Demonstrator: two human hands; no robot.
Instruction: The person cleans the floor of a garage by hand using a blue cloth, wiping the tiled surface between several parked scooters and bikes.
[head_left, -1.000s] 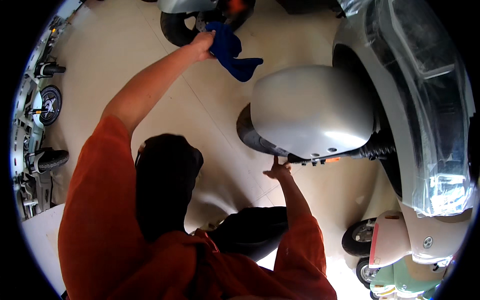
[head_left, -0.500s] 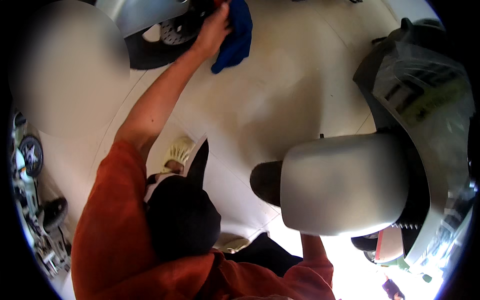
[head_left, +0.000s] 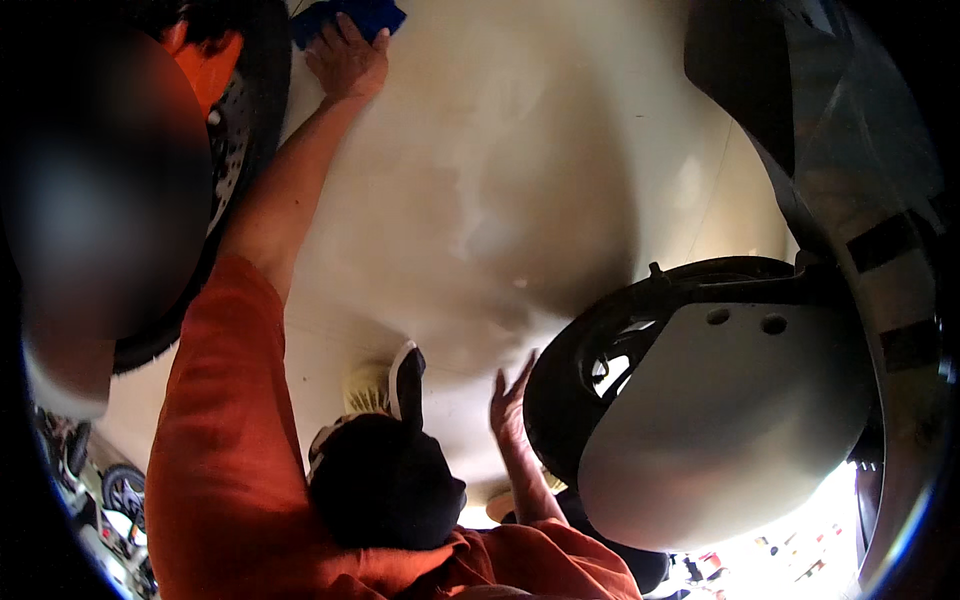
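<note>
My left arm, in an orange sleeve, stretches up the left side past a black tyre (head_left: 262, 110) with a drilled brake disc (head_left: 230, 150) and an orange part (head_left: 207, 70) above it. At its end my left hand (head_left: 348, 62) is on a blue cloth (head_left: 375, 17), fingers bent over it. Lower down, my right hand (head_left: 510, 408) has its fingers apart and holds nothing. It is close beside the black wheel (head_left: 552, 400) under a silver-grey mudguard (head_left: 730, 430).
Along the right edge stands a dark vehicle body (head_left: 850, 170) with plastic film on it. Small motorbikes (head_left: 120, 490) line the lower left. A black cap (head_left: 385, 485) and a pale yellow shoe (head_left: 366, 388) show below, over the tiled floor (head_left: 430, 200).
The left hand and cloth have shifted left in the picture, away from the brake disc. My right hand has come out from behind the mudguard. The whole view has shifted.
</note>
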